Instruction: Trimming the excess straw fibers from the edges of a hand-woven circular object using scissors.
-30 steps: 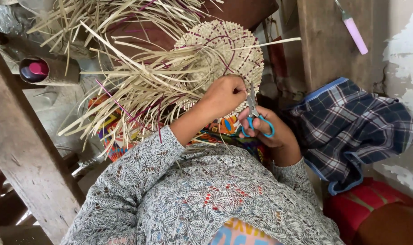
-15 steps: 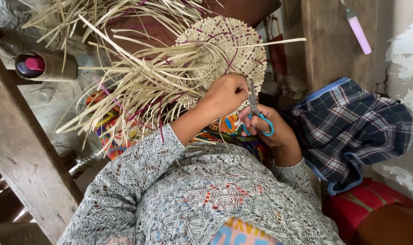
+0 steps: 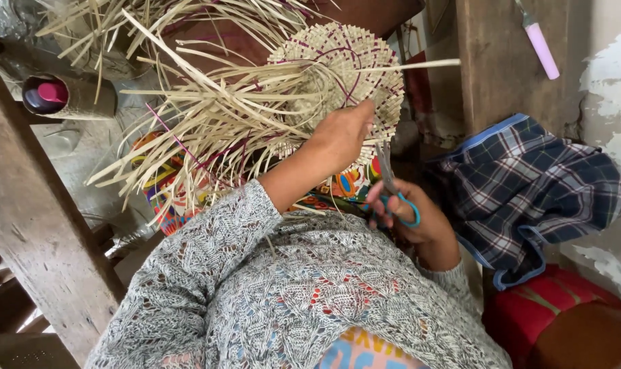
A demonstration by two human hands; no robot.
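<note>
Gripping the rim of the round woven straw disc with purple strands (image 3: 344, 75), the left hand (image 3: 343, 133) has its fingers curled tight over the lower edge, much as it did a second ago. The disc has tilted slightly, its loose pale straw ends (image 3: 208, 130) fanning out to the left over the lap. Just below, the right hand (image 3: 409, 219) has its fingers threaded through the blue-handled scissors (image 3: 392, 191) and closed on the loops; the blades point up at the disc's rim, nearer to it than before, which suggests trimming of the edge is under way. Whether the blades are parted cannot be made out. A blue checked cloth (image 3: 535, 184) lies to the right.
</note>
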